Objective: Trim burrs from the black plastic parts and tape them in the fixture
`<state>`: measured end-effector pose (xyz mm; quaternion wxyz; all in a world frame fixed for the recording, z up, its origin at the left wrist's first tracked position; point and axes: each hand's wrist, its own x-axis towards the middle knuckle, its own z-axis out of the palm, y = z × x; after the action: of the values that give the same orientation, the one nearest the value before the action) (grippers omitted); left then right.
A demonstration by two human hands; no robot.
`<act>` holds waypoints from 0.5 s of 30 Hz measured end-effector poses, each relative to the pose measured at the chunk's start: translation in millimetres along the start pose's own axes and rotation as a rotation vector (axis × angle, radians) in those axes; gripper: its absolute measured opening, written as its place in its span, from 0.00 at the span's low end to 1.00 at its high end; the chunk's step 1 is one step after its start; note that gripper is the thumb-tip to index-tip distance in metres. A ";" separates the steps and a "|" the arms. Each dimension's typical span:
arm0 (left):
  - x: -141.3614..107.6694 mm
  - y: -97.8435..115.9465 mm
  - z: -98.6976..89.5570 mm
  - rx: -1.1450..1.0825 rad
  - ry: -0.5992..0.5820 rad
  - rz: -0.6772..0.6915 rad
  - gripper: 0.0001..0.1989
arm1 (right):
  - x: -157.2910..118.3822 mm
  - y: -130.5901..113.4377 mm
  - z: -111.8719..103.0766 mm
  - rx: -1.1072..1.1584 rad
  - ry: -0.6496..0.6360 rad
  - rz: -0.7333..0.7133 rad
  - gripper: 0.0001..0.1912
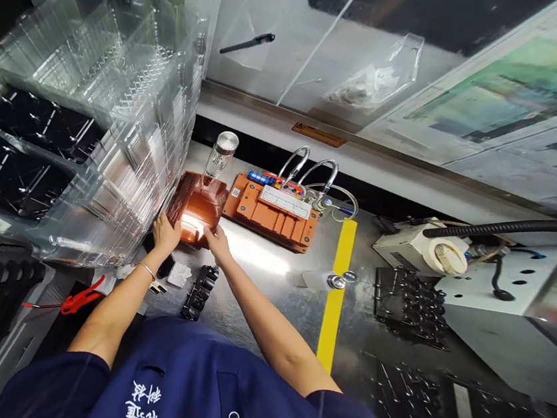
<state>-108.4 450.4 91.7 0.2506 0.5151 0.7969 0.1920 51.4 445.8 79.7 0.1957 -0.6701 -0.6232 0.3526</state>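
A glossy reddish-brown box (198, 201) sits at the back left of the metal bench, between my two hands. My left hand (166, 234) grips its left side near the front. At its front right corner my right hand (218, 244) takes hold, with the thumb on the near edge; the other fingers are partly hidden. Right beside the box lies an orange block-shaped fixture (273, 213) with a white label, a blue part and metal hoses. Behind the box stands a clear jar with a silver lid (226, 142). A black ribbed part (200, 292) rests close to my forearms.
Stacked clear plastic trays (116, 154) holding black parts rise at the left, near red-handled pliers (81, 297). Yellow tape (337, 296) crosses the bench beside a small silver-topped container (336, 281). Black parts (410, 305) and a white machine (424, 249) stand at the right.
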 end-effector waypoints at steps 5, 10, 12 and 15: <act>-6.9 -1.9 -6.1 -0.020 -0.034 0.062 0.28 | 2.1 2.9 -7.2 -0.006 -0.051 -0.051 0.22; -5.1 -8.7 -7.8 -0.104 -0.125 0.161 0.28 | -5.8 -8.3 -11.9 -0.121 -0.064 -0.102 0.32; -8.7 -11.3 -9.5 -0.147 -0.111 0.158 0.25 | -13.4 -15.8 -6.8 -0.294 -0.124 -0.212 0.36; -21.6 -16.2 -14.6 -0.215 -0.046 0.106 0.22 | -23.2 -22.8 2.1 -0.524 -0.263 -0.363 0.26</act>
<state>-121.5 423.5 98.6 0.3122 0.5309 0.7375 0.2771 34.6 426.1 99.5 -0.0055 -0.5247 -0.8214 0.2236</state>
